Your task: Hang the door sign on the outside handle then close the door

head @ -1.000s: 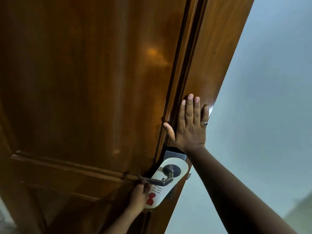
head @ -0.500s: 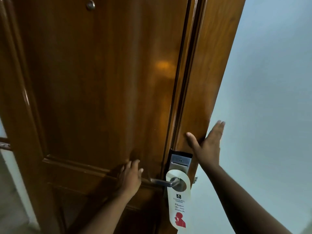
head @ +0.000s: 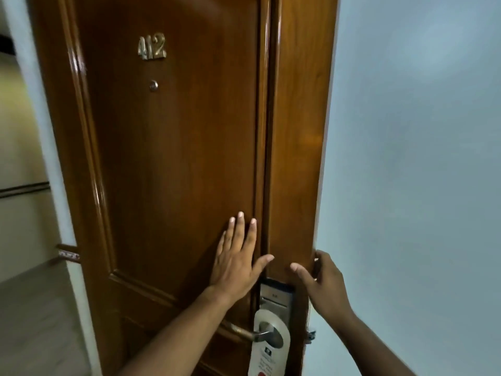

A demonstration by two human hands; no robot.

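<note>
A brown wooden door [head: 173,147] with brass number 412 fills the view. A white door sign [head: 267,356] with red print hangs from the silver lever handle [head: 253,333], below the card lock plate [head: 276,295]. My left hand [head: 235,263] lies flat on the door panel above the handle, fingers spread. My right hand [head: 321,280] curls loosely around the door's right edge, thumb in front of the wood; whether it grips the edge I cannot tell. A latch piece [head: 310,335] sticks out at the edge beside the handle.
A pale blue-grey wall [head: 412,172] fills the right side. On the left runs a white frame strip [head: 40,131], with a corridor wall and a dark rail [head: 24,188] beyond it. A peephole [head: 153,85] sits under the number.
My left hand let go of the handle and rose flat onto the panel. My right hand slid down from the wood face to the door's edge. The sign swung down to hang straight.
</note>
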